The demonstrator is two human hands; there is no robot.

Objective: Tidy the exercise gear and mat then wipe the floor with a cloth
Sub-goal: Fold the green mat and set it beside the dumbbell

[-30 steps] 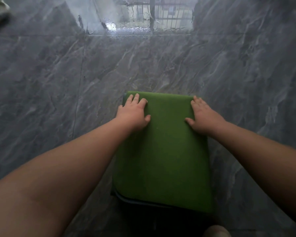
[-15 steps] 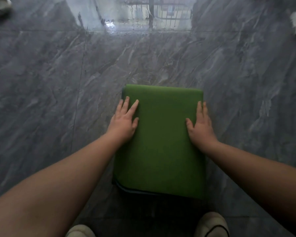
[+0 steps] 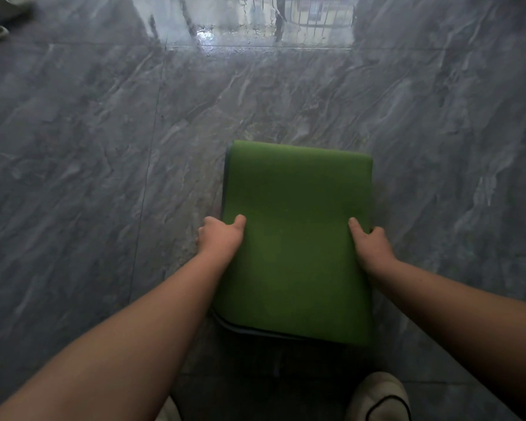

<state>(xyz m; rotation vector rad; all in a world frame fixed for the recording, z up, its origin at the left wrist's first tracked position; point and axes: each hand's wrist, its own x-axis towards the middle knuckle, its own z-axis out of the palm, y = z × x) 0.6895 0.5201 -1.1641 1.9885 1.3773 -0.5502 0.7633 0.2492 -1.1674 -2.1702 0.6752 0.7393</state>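
Observation:
A folded green exercise mat (image 3: 296, 226) lies flat on the grey marble floor (image 3: 104, 177) just in front of me, its layered grey-edged end nearest me. My left hand (image 3: 220, 235) grips the mat's left edge, thumb on top and fingers curled under the side. My right hand (image 3: 369, 241) grips the right edge the same way, thumb on top. The fingers of both hands are hidden beneath the mat's edges.
My white shoes show at the bottom, the right one (image 3: 377, 396) plainly and the left one (image 3: 167, 410) only as a sliver. A pale sandal (image 3: 0, 13) lies at the far top left. A bright window reflection (image 3: 274, 22) shines on the floor ahead.
Both hands slid back toward me from lying flat on top of the mat to its side edges, and their fingers curled round those edges.

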